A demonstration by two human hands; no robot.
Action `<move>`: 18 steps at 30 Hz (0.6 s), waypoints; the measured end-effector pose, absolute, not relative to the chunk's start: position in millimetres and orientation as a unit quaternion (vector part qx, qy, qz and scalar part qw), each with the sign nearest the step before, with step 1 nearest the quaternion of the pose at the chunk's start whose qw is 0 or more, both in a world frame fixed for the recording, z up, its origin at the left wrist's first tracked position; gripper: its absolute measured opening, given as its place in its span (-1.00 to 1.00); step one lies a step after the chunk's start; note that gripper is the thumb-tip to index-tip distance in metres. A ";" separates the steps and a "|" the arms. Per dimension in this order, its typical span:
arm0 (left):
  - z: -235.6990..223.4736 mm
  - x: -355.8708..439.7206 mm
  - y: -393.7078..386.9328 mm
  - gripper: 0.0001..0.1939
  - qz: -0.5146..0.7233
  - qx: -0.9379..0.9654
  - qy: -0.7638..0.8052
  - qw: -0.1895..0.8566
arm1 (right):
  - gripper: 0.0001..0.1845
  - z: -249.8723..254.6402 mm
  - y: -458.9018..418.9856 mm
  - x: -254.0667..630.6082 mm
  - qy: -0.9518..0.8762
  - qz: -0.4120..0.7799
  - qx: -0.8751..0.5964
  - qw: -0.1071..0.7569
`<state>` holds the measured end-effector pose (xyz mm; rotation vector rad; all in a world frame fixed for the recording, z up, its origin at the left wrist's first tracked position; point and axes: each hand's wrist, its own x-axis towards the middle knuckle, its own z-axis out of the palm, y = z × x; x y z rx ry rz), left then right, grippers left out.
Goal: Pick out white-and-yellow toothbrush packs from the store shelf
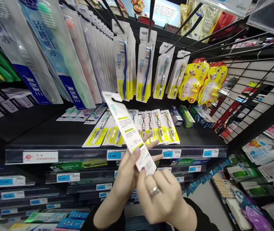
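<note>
Toothbrush pack (129,131), one, white card back facing the viewer, held slanted with its hang-hole end up and to the left, in front of the shelf's front edge. Right hand (162,195), nearest, back of hand toward the camera, a ring (154,191) on one finger, fingers curled about the pack's lower end. Left hand (129,173), just behind, thumb pressed on the pack's face, fingers spread out behind it. Shelf (62,131), black, carrying about seven flat packs (159,126) near its front edge and three toothpaste boxes (187,116) toward its right rear. Hanging packs (146,69) on pegs above, rows too many and overlapped to count; two yellow children's packs (203,81) at right.
</note>
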<state>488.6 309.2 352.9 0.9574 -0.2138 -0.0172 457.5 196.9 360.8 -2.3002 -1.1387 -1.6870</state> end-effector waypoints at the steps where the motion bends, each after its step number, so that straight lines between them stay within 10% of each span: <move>1: 355.1 489.8 310.1 -0.40 -0.008 0.438 -0.075 0.896 | -0.84 358.7 197.6 459.3 -0.403 -0.536 -0.739 0.066; 5: 352.5 493.3 321.5 -0.40 0.026 0.397 -0.042 0.917 | -0.65 350.6 176.2 492.6 -0.236 -0.504 -0.806 0.202; 18: 343.7 490.3 326.0 -0.45 -0.043 0.412 -0.090 0.906 | -0.58 351.2 187.8 555.1 0.120 -0.278 -0.952 0.052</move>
